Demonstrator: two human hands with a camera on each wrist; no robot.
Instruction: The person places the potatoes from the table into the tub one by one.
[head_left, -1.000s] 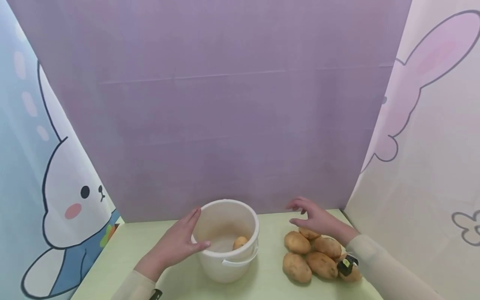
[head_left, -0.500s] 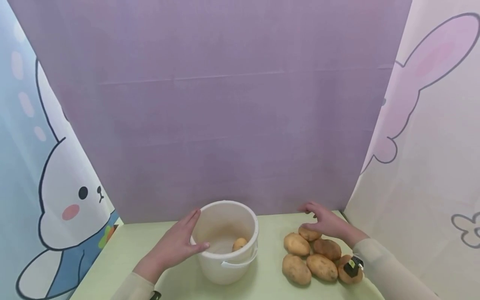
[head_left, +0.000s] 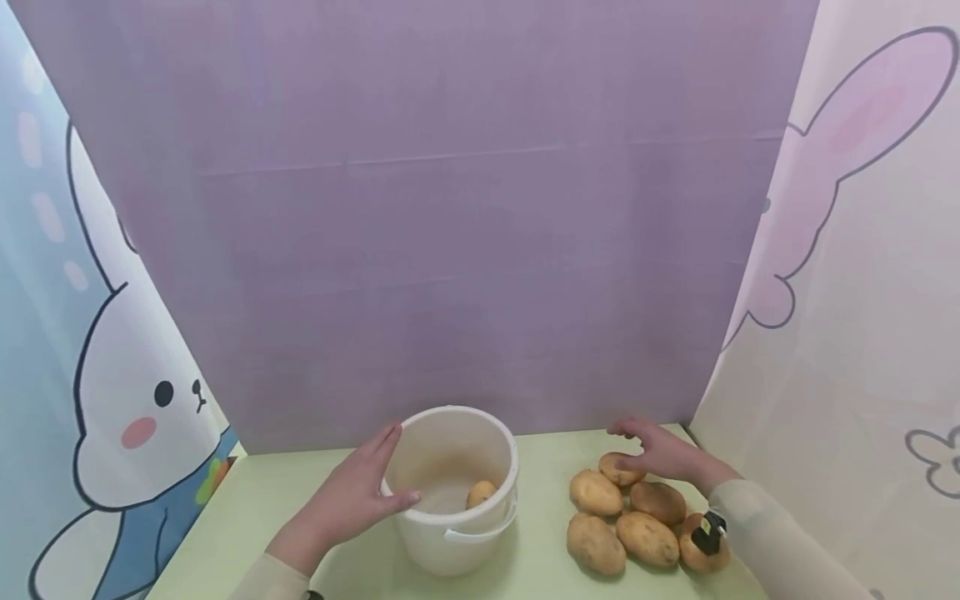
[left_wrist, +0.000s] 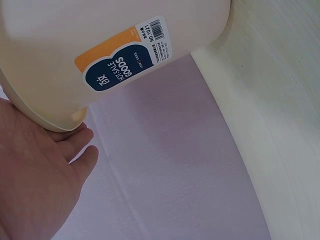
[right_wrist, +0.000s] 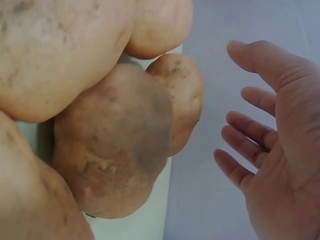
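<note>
A white plastic bucket (head_left: 456,533) stands on the pale green table (head_left: 300,500) with one small potato (head_left: 481,493) inside. My left hand (head_left: 352,496) lies flat against the bucket's left wall, thumb on the rim; the left wrist view shows the bucket (left_wrist: 100,45) with its label beside the palm (left_wrist: 35,175). To the right lies a pile of several potatoes (head_left: 637,517). My right hand (head_left: 660,450) hovers with relaxed fingers over the farthest potato (head_left: 618,468). The right wrist view shows the hand (right_wrist: 270,145) spread and apart from the potatoes (right_wrist: 115,140).
A purple backdrop (head_left: 450,208) closes the back of the table. Cartoon rabbit curtains hang at the left (head_left: 112,400) and right (head_left: 862,250). A small black device (head_left: 707,533) sits on my right sleeve above the nearest potato.
My right hand has moved right and down, from the gap between bucket and pile to just above the farthest potato. The left hand has stayed on the bucket.
</note>
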